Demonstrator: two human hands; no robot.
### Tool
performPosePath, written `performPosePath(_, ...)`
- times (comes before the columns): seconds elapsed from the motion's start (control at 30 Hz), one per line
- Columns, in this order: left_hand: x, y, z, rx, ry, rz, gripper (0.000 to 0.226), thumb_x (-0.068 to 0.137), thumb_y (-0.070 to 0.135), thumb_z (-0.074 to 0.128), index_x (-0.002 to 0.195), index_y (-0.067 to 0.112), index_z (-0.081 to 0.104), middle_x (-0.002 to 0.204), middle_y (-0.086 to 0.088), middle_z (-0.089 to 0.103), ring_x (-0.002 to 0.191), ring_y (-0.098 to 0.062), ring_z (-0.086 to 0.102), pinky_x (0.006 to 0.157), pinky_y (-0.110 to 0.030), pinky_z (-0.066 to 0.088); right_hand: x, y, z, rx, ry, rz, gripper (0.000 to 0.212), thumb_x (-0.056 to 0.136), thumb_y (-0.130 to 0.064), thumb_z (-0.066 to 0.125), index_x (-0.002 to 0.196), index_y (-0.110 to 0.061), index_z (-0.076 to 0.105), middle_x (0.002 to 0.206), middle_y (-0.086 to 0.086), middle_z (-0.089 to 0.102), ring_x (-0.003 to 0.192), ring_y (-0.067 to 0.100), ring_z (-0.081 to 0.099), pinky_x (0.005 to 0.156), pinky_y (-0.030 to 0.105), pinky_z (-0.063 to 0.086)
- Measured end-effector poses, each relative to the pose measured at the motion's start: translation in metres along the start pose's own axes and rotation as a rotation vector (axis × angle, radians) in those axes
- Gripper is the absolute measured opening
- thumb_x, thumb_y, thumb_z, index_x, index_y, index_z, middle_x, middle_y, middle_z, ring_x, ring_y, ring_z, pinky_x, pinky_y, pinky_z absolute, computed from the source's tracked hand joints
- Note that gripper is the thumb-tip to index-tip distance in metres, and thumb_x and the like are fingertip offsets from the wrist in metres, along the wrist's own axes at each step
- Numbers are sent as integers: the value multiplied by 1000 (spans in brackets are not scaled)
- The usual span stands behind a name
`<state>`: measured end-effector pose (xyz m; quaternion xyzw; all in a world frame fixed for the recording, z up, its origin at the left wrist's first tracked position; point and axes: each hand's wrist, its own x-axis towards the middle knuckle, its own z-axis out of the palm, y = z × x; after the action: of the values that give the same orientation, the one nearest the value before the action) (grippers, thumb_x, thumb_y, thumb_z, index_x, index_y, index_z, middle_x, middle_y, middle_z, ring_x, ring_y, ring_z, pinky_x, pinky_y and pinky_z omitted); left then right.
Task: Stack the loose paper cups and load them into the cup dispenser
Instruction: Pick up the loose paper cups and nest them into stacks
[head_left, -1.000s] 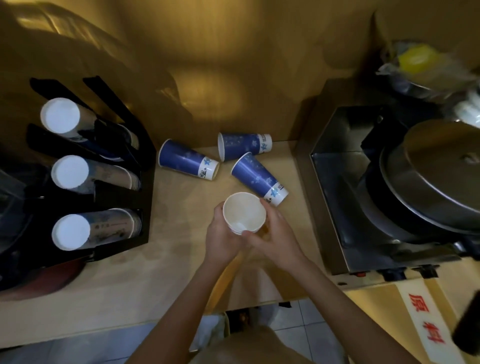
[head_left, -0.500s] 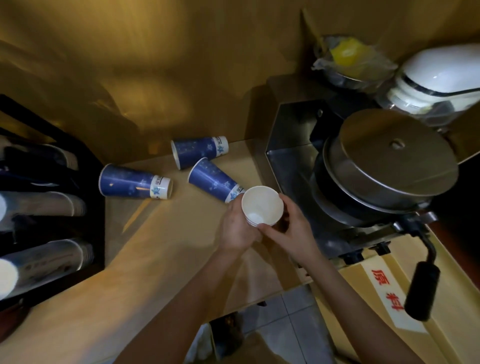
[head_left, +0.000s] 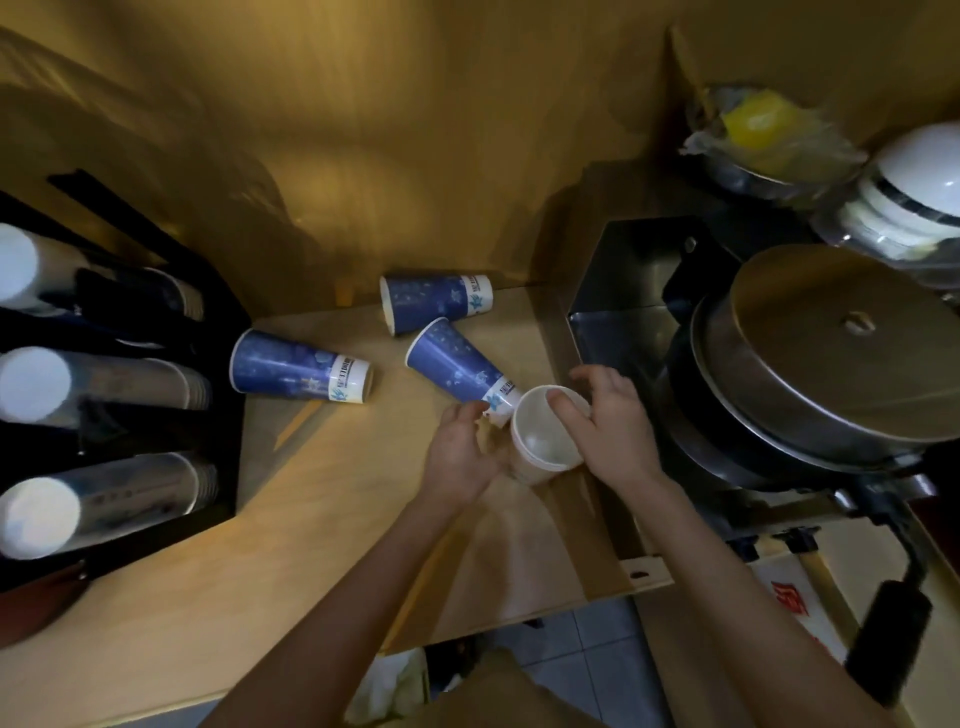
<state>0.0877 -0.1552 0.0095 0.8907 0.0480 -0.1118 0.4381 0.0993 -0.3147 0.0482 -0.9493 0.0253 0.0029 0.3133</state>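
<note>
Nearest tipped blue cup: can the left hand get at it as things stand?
Probably yes. The left hand has its fingers right at the base end of the nearest tipped blue cup; nothing lies between them. The right hand steadies the stacked cups.

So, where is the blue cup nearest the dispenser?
In the head view, the leftmost blue cup lies on its side, left of centre, just right of the black cup dispenser.

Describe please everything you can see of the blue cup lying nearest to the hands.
The nearest blue cup is paper, dark blue with pale star prints and a white band at its base. It lies on its side on the wooden counter, mouth toward the wall. The left hand touches its base, beside the white-lined cup stack.
</note>
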Motion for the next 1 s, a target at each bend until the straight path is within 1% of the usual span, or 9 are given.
performPosePath(0.07,6,-4,-18,-10,68,-27,46,75,18,68,118,8,53,117,-12,58,102,-24,58,83,-28,43,14,-14,4,-41,-25,-59,41,88,-38,52,121,-14,49,122,8,55,114,22,47,94,41,44)
performPosePath(0.2,22,-14,-57,-30,211,-100,35,81,21,63,113,7,57,110,-13,64,99,-25,61,86,-33,47,45,-46,19,-69,-90,-159,39,88,-33,53,120,-12,51,123,9,56,117,25,47,98,41,41)
performPosePath(0.37,44,-38,-98,-33,367,-220,37,82,25,60,113,4,59,115,-18,62,104,-31,59,90,-35,46,80,-76,50,-128,-167,-243,35,87,-32,53,114,-10,51,119,12,58,112,29,49,93,41,41)
performPosePath(0.5,55,-68,-112,-151,537,-514,55,80,30,64,120,-5,49,125,-27,52,113,-40,51,96,-40,43,103,-82,80,-170,-276,-208,46,85,-34,57,122,-9,46,125,14,53,117,31,46,96,42,41)
performPosePath(0.6,54,-85,-113,-409,634,-764,74,75,35,70,126,-10,41,132,-29,47,120,-42,47,101,-47,43,115,-81,100,-176,-327,-126,55,82,-35,61,125,-8,40,129,16,49,120,32,44,99,45,41)
performPosePath(0.73,69,-121,-108,-765,608,-899,111,36,64,72,126,4,47,129,-16,54,116,-34,53,99,-49,45,126,-78,121,-187,-358,22,79,75,-38,69,134,-5,28,138,19,40,128,36,36,104,48,36)
performPosePath(0.77,76,-137,-105,-855,581,-899,109,35,64,73,127,9,47,128,-13,55,114,-33,55,98,-46,44,128,-77,126,-198,-360,55,84,73,-39,71,134,-5,26,138,19,39,128,36,36,104,47,35)
performPosePath(0.87,77,-122,-117,-1083,499,-914,84,60,48,76,130,15,42,129,-9,56,116,-29,55,91,-42,39,129,-74,138,-267,-349,113,80,70,-41,73,128,-6,31,133,18,44,123,35,40,101,45,36)
performPosePath(1.0,83,-121,-120,-1163,490,-878,65,76,34,69,130,11,41,126,-12,57,117,-29,54,100,-43,40,130,-70,141,-303,-351,116,72,70,-39,73,124,-7,38,127,17,50,117,33,46,95,43,39)
